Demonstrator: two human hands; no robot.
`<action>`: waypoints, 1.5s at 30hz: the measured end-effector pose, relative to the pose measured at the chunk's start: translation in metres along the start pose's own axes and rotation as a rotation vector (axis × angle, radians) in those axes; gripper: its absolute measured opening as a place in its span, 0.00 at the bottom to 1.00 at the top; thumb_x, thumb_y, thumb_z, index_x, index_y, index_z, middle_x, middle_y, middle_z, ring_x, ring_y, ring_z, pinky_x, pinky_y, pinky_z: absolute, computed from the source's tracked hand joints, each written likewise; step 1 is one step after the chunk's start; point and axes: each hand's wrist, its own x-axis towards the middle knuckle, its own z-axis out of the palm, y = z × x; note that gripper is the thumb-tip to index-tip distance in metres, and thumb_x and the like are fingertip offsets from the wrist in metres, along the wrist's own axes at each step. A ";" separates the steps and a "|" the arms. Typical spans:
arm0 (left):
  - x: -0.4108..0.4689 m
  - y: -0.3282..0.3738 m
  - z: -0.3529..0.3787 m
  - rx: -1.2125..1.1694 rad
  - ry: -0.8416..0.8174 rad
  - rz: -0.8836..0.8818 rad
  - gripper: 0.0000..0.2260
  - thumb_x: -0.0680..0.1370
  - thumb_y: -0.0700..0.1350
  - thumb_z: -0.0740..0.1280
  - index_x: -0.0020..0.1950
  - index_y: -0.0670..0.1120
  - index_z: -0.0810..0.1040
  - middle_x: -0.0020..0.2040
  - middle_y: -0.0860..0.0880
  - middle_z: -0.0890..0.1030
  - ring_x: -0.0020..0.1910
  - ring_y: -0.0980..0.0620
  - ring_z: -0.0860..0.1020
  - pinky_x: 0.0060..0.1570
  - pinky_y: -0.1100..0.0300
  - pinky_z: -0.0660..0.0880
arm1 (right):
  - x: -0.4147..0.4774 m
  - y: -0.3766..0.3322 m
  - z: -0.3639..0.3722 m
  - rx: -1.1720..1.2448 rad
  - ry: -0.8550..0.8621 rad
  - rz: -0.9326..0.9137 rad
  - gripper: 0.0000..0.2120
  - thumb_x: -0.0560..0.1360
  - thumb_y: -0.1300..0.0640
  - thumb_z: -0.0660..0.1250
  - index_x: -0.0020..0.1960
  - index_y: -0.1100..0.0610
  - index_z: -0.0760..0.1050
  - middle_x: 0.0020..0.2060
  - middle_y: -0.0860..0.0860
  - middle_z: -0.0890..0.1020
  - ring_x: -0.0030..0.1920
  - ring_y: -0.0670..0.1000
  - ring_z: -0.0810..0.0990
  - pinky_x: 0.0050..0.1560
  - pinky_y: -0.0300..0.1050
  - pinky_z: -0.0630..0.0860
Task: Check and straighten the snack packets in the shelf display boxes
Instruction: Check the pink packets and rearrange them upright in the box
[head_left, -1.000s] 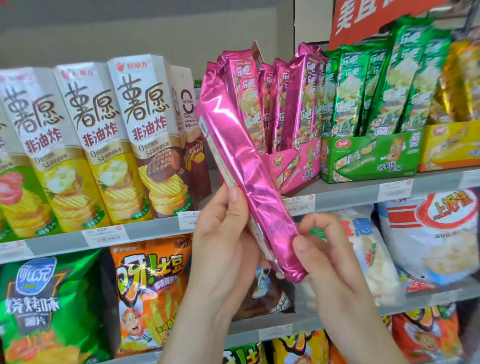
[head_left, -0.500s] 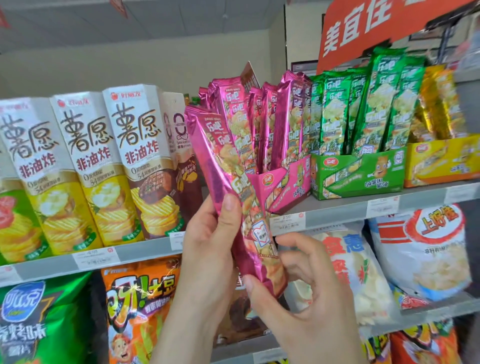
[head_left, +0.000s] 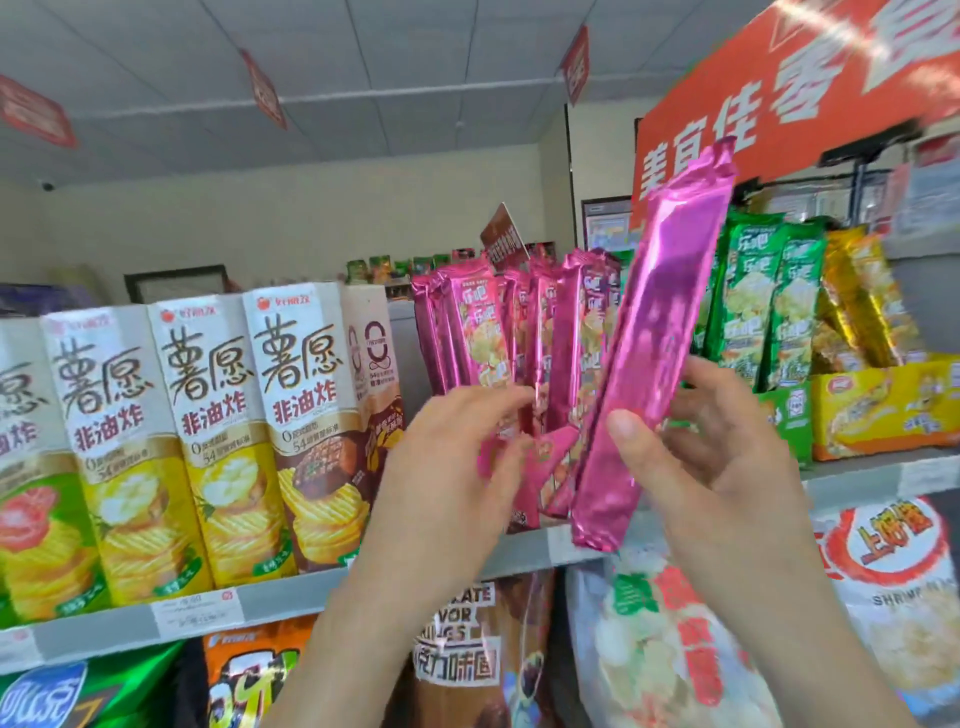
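Note:
My right hand (head_left: 727, 467) grips a long pink snack packet (head_left: 660, 338) near its lower half. The packet leans with its top to the upper right, its plain foil back facing me. My left hand (head_left: 441, 467) is off that packet, fingers apart, touching the standing pink packets (head_left: 478, 322) at the front of the pink display box (head_left: 550, 452). Those packets lean at slightly different angles. To the right, green packets (head_left: 753, 301) stand in a green box (head_left: 789, 415), partly hidden by the held packet and my right hand.
A yellow display box (head_left: 883, 410) with gold packets stands at the far right. Tall chip cartons (head_left: 208, 441) line the shelf to the left. The grey shelf edge (head_left: 291, 603) carries price tags. Large snack bags fill the shelf below. A red sign (head_left: 779, 104) hangs above.
The pink packet went from both hands to my right hand alone, swung up and right, and turned its back to me. My left hand let go and moved to the boxed packets.

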 end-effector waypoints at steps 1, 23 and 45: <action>0.002 -0.005 0.004 0.170 -0.035 0.066 0.14 0.76 0.47 0.70 0.62 0.50 0.80 0.55 0.53 0.81 0.56 0.52 0.78 0.57 0.59 0.73 | 0.012 -0.003 -0.002 0.005 0.029 -0.024 0.16 0.71 0.47 0.73 0.56 0.40 0.73 0.46 0.46 0.83 0.39 0.47 0.83 0.38 0.37 0.79; -0.001 -0.013 0.035 0.257 0.179 0.102 0.09 0.67 0.52 0.74 0.36 0.47 0.82 0.30 0.53 0.78 0.34 0.48 0.76 0.36 0.59 0.69 | 0.063 0.040 0.038 -0.589 -0.053 -0.054 0.24 0.69 0.49 0.75 0.63 0.50 0.75 0.31 0.38 0.78 0.38 0.40 0.79 0.41 0.40 0.75; 0.075 0.009 -0.019 0.556 -0.025 0.058 0.27 0.78 0.53 0.62 0.75 0.45 0.66 0.74 0.47 0.68 0.74 0.46 0.62 0.74 0.46 0.58 | 0.043 0.045 0.005 -0.590 -0.206 0.033 0.10 0.73 0.54 0.63 0.33 0.52 0.74 0.32 0.49 0.77 0.36 0.48 0.75 0.36 0.45 0.69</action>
